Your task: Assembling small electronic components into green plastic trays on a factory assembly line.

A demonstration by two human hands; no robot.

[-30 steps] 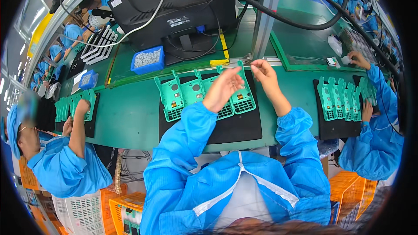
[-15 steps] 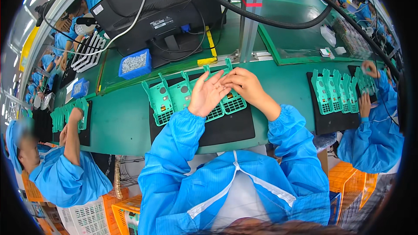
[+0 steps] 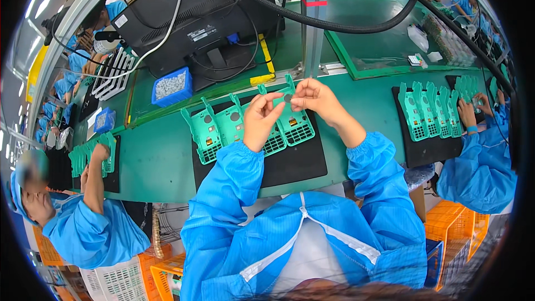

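Centrally, we locate four green plastic housings (image 3: 223, 123) side by side on a black mat (image 3: 295, 168), which lies on the green worktable (image 3: 150, 156). We read each long axis as running away from the wearer, the far end leaning slightly left. The grid end faces the wearer; the upright prongs stand at the far end. The third housing is partly covered by our left hand.

We hold the left hand (image 3: 261, 120) over the row, its thumb and index fingertip apart and facing right. The right hand (image 3: 319, 100) is at the far part of the rightmost housing (image 3: 295, 121), thumb and index fingertip together; we cannot tell whether a small part sits between them.

Beyond the row, to the left, we find a blue bin (image 3: 174, 100) piled with small pale parts (image 3: 170, 85), next to the black monitor (image 3: 200, 30). A smaller blue bin (image 3: 104, 124) farther left also contains pale parts. Below the table, we see an orange crate (image 3: 446, 228) at right and a white slotted crate (image 3: 118, 280) at left.
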